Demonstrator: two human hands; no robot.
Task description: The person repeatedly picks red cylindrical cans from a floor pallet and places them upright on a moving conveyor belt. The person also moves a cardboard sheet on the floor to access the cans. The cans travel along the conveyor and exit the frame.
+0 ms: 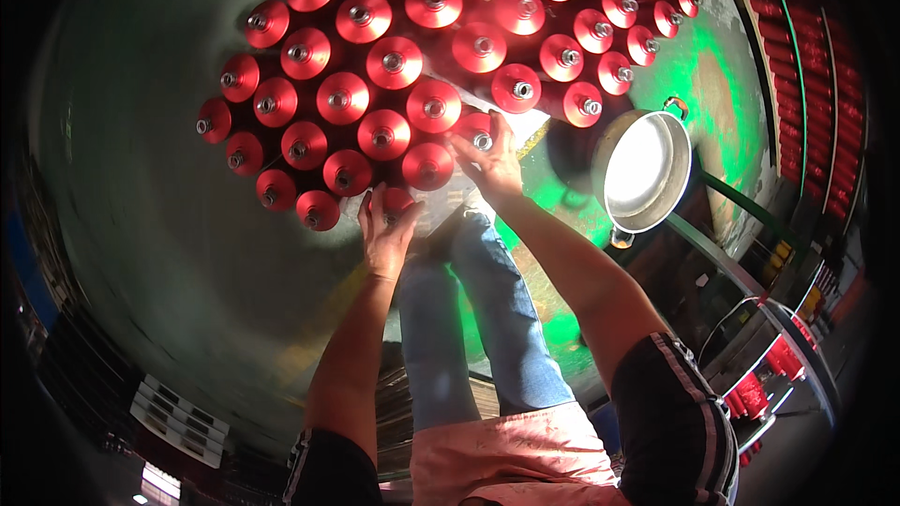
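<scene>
Many red metal cylinders with domed tops and silver threaded necks, looking like fire extinguisher bodies, stand upright in close rows; one (433, 105) is just beyond my hands. My left hand (382, 239) has its fingers and thumb around the top of a red cylinder (397, 202) at the near edge of the group. To its right, my right hand (494, 169) grips another red cylinder (473, 127), thumb on the left of its neck and fingers on the right. The lower bodies of both cylinders are hidden.
A wide two-handled metal pan (607, 169), brightly lit inside, is at the right beside a metal rail (717, 258). Stacked red cylinders (816, 103) fill a rack at the far right. A pale slatted pallet (178, 420) lies at the lower left. Green patches mark the floor.
</scene>
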